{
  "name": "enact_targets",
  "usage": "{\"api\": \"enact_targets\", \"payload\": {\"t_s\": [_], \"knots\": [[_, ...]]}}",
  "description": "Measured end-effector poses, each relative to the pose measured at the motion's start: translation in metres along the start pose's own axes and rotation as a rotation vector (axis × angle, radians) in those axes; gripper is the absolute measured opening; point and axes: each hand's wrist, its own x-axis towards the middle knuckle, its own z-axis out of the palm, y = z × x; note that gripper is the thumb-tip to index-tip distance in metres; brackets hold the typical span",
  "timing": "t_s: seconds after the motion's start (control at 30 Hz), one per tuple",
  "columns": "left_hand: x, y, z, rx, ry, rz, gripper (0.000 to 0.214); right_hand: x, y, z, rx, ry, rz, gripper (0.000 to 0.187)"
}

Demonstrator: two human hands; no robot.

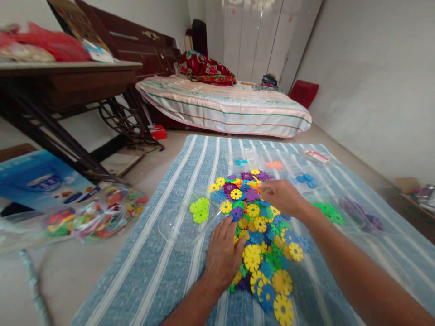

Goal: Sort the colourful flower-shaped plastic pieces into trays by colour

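Note:
A heap of flat plastic snowflake discs (261,235) in yellow, blue, green, purple and orange lies on a blue and white striped cloth (163,253). My left hand (222,251) rests flat on the heap's left edge, fingers stretched out. My right hand (283,197) reaches over the far part of the heap, its fingers pinched together around an orange and yellow disc (257,182). A clear container (183,226) to the left holds a few lime green discs (199,210).
More clear containers on the cloth hold green discs (328,212), purple discs (360,215), blue discs (306,179) and orange discs (273,165). A bag of mixed pieces (102,215) lies on the floor at left. A treadle table (64,86) and a mattress (224,106) stand beyond.

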Motion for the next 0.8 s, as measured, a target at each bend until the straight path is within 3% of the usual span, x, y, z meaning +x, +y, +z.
{"api": "enact_targets", "payload": {"t_s": [0.2,0.4,0.8], "knots": [[0.004,0.001,-0.002,-0.043,-0.012,0.027,0.031,-0.076,0.012,0.022,0.085,-0.216,-0.017,0.011],[0.004,0.003,-0.005,-0.069,0.012,0.057,0.027,-0.122,-0.001,0.041,0.106,-0.270,0.013,0.015],[0.006,-0.003,-0.003,-0.059,0.095,0.161,0.022,-0.114,-0.059,0.065,-0.131,-0.259,0.020,0.018]]}}
